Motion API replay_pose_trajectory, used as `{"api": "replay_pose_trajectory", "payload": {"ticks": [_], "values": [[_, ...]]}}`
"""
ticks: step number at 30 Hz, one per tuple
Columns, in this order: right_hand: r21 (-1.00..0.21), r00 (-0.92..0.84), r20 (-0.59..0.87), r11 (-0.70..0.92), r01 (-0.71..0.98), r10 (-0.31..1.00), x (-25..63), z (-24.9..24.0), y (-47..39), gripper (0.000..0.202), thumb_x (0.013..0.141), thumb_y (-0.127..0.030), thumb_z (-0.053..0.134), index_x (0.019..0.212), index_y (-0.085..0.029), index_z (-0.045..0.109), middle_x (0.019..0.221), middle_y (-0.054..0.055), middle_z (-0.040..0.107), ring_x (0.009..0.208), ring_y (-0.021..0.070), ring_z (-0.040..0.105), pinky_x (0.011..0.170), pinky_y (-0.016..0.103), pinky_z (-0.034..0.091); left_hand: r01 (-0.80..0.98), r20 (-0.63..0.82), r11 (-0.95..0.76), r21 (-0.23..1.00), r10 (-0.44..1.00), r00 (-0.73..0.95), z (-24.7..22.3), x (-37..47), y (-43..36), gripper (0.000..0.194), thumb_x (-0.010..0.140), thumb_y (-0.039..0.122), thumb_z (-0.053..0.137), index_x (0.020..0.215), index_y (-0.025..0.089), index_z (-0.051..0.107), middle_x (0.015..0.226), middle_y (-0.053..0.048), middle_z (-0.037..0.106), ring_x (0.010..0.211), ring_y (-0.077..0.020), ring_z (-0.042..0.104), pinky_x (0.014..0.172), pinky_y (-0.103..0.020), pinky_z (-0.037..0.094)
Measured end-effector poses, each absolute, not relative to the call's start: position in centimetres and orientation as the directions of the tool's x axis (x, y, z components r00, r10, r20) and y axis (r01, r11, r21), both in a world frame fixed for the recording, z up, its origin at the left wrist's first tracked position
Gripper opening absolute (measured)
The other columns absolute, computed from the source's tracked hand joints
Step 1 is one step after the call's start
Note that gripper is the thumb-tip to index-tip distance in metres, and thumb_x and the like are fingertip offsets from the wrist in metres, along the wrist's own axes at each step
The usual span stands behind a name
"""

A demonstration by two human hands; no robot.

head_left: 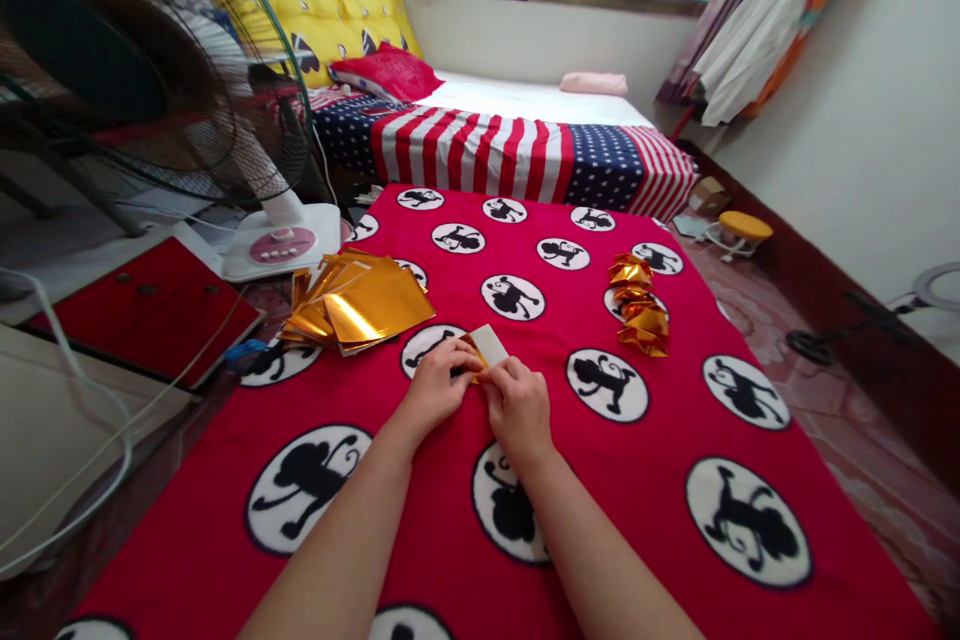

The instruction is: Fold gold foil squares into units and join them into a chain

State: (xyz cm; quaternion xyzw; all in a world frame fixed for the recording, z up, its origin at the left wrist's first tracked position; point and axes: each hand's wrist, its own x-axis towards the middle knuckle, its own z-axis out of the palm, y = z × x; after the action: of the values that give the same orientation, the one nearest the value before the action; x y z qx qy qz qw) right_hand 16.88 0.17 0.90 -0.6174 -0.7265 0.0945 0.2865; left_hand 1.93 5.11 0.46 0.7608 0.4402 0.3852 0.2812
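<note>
A small sheet of gold foil paper [489, 344], its pale backing facing up in part, is held between my two hands over the red cloth. My left hand [444, 378] pinches its left side, where some gold shows at a fold. My right hand [516, 404] pinches the near right edge, with fingertips close to those of the left. To the left lies a loose stack of flat gold foil sheets [375, 300]. On the right stands a row of folded gold paper pieces [640, 305], touching one another. The fingertips partly hide the sheet's near edge.
The red cloth with monkey prints [630, 540] covers the surface before me. A running electric fan [277, 240] stands at the left, near a red panel [150, 305]. Behind is a bed with a striped, starred cover [480, 145]. A yellow stool [744, 226] sits on the floor at right.
</note>
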Motion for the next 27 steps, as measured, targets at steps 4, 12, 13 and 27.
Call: {"api": "replay_pose_trajectory", "payload": {"ticks": [4, 12, 13, 27], "values": [[-0.447, -0.100, 0.324, 0.245, 0.860, 0.941, 17.0, 1.0, 0.4, 0.019, 0.092, -0.015, 0.054, 0.089, -0.024, 0.071, 0.090, 0.002, 0.063, 0.083, 0.0157, 0.053, 0.074, 0.029, 0.026, 0.537, 0.424, -0.502, 0.678, 0.864, 0.273, 0.3, 1.7, 5.4, 0.029, 0.083, 0.005, 0.054, 0.096, 0.022, 0.073, 0.112, -0.006, 0.069, 0.108, -0.0210, 0.058, 0.099, -0.041, 0.046], [-0.413, -0.051, 0.352, 0.205, 0.887, 0.934, 17.9, 1.1, 1.2, 0.024, 0.088, -0.012, 0.058, 0.081, -0.027, 0.075, 0.088, 0.002, 0.062, 0.085, 0.0166, 0.049, 0.073, 0.031, 0.024, 0.658, 0.401, -0.475, 0.585, 0.874, 0.275, 0.4, 0.8, 5.7, 0.024, 0.084, 0.013, 0.058, 0.100, 0.022, 0.073, 0.103, -0.005, 0.071, 0.100, -0.0214, 0.062, 0.092, -0.038, 0.048], [-0.420, -0.033, 0.355, 0.191, 0.887, 0.934, 18.1, 1.2, 1.3, 0.024, 0.088, -0.011, 0.058, 0.081, -0.027, 0.075, 0.088, 0.002, 0.062, 0.085, 0.0166, 0.050, 0.073, 0.031, 0.024, 0.644, 0.389, -0.467, 0.606, 0.880, 0.272, 0.4, 0.6, 5.7, 0.022, 0.083, 0.014, 0.059, 0.098, 0.022, 0.074, 0.099, -0.006, 0.071, 0.095, -0.0205, 0.063, 0.088, -0.035, 0.050], [-0.543, 0.046, 0.373, 0.177, 0.821, 0.927, 18.3, 1.1, 0.6, 0.020, 0.087, -0.011, 0.053, 0.094, -0.020, 0.070, 0.095, 0.004, 0.065, 0.089, 0.0168, 0.058, 0.079, 0.030, 0.033, 0.327, -0.134, 0.069, 0.943, 0.975, 0.180, 1.5, 1.1, 4.7, 0.014, 0.069, 0.019, 0.066, 0.082, 0.019, 0.059, 0.053, 0.004, 0.064, 0.046, -0.0154, 0.063, 0.044, -0.023, 0.049]]}}
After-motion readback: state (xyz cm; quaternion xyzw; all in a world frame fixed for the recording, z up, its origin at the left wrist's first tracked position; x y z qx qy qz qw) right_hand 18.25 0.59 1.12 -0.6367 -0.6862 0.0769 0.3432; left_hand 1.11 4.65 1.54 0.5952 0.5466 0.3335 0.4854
